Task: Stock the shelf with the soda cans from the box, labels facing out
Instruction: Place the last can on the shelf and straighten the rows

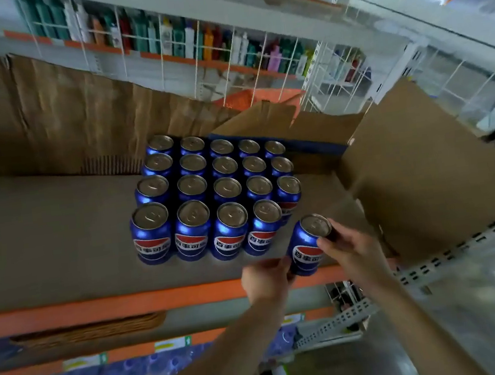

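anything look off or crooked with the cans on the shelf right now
Only one. The can at the right end of the front row sits forward of its row, near the orange shelf edge, and leans a little. The right hand and left hand are on it. The other cans stand upright in tidy rows, front labels facing out.

cans — 20, perhaps more hidden | box — 1 | hands — 2
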